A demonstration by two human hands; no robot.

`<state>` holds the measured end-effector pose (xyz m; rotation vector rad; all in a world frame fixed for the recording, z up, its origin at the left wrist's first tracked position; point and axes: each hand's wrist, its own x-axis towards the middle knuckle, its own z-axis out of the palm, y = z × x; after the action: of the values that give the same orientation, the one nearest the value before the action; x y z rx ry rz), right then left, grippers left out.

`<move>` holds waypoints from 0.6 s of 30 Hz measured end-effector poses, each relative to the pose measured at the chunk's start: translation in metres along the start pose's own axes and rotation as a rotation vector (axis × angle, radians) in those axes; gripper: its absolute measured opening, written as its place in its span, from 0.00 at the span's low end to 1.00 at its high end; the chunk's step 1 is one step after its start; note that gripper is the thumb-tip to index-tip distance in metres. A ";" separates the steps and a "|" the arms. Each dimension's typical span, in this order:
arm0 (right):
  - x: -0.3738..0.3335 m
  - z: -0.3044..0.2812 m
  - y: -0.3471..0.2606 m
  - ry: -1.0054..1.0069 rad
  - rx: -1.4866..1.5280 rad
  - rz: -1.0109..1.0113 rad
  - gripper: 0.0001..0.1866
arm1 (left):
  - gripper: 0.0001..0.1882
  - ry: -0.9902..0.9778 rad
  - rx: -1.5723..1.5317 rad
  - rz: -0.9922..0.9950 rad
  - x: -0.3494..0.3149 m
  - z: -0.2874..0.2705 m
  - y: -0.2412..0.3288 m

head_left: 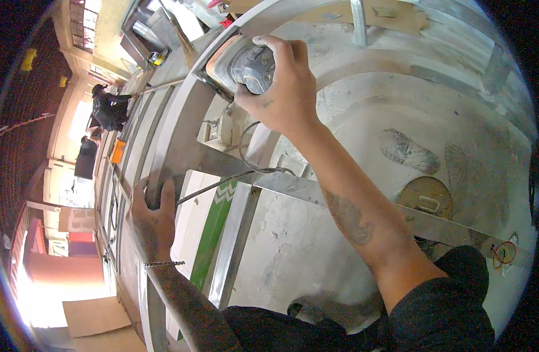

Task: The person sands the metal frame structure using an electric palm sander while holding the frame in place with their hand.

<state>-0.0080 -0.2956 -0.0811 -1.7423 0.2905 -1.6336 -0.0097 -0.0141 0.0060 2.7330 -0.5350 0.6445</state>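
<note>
In my right hand (287,88) is a grey and black electric sander (252,67) with an orange-brown lower part, my fingers and thumb wrapped round its body. Its flat pad side faces the curved grey metal frame (184,126) at the upper middle and lies against or very near it. My left hand (155,214) grips a lower stretch of that frame, thumb and fingers on either side of the beam. A dark cable (222,183) runs from beside my left thumb and loops under my right forearm; where it ends is hidden.
Metal crossbars (237,246) span the frame below my hands. A pale dusty floor with shoe prints (410,151) and a round brown lid (427,199) lies to the right. A green-striped white panel (213,234) shows between bars. Another person (110,108) stoops at the far left near an orange object (118,151).
</note>
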 end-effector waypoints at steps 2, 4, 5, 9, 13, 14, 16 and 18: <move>0.005 0.000 0.001 0.009 -0.029 0.021 0.41 | 0.24 -0.003 -0.048 0.022 0.000 -0.002 -0.002; 0.009 0.000 0.004 0.014 -0.057 0.046 0.41 | 0.24 -0.006 -0.059 0.021 0.001 -0.001 -0.004; 0.012 0.000 0.005 0.028 -0.092 0.066 0.42 | 0.23 -0.008 -0.072 0.020 0.001 0.000 -0.004; 0.025 -0.004 0.010 0.093 -0.184 0.098 0.43 | 0.23 -0.002 -0.096 0.044 0.001 0.002 -0.006; 0.034 -0.009 0.018 0.167 -0.216 0.141 0.42 | 0.22 -0.018 -0.090 0.016 0.001 0.001 -0.007; 0.038 -0.011 0.018 0.205 -0.191 0.129 0.41 | 0.22 -0.016 -0.107 0.018 0.001 0.001 -0.009; 0.044 -0.013 0.021 0.217 -0.190 0.175 0.41 | 0.22 -0.009 -0.077 0.022 0.000 -0.001 -0.008; 0.048 -0.014 0.027 0.315 -0.258 0.140 0.41 | 0.22 -0.004 -0.050 0.026 0.000 -0.002 -0.006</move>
<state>-0.0047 -0.3489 -0.0612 -1.5981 0.7844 -1.8266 -0.0082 -0.0082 0.0069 2.6852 -0.5807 0.6239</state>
